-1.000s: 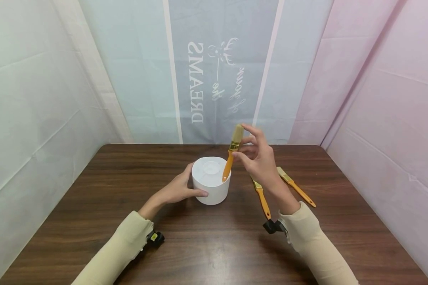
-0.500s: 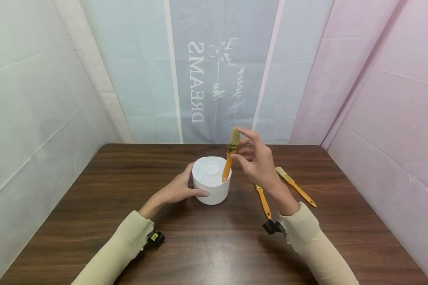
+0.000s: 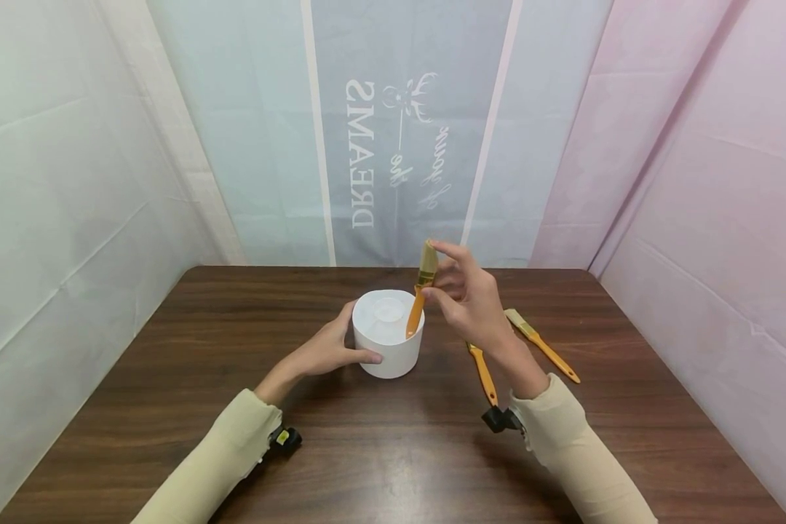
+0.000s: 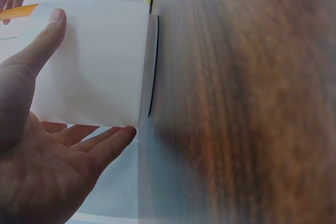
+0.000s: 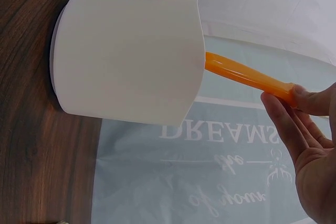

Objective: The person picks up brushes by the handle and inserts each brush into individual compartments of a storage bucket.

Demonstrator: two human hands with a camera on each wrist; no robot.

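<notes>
Paintbrush [image 3: 426, 274] pinched in my right hand [image 3: 474, 302] wants gentle, handle-first lowering; my left hand [image 3: 330, 348] grips the white container [image 3: 396, 356].

vs 1 s ago | right grip [image 3: 473, 300]: slightly lower, further left | orange-handled brush [image 3: 415, 308]: slightly lower, more upright

In the head view, a dark, wood-grained worktop [image 3: 223, 327] with rounded far corners spreads around 6 o'clock. At 12 hangs a blue-grey backdrop [image 3: 340, 44], its white stripes [image 3: 319, 138] flanking mirrored "DREAMS" lettering [image 3: 362, 154] and an antlered emblem [image 3: 414, 98]. Creased sheets rise either side: a greenish-white sheet [image 3: 59, 196] toward 10, a pinkish sheet [image 3: 714, 196] toward 2.
</notes>
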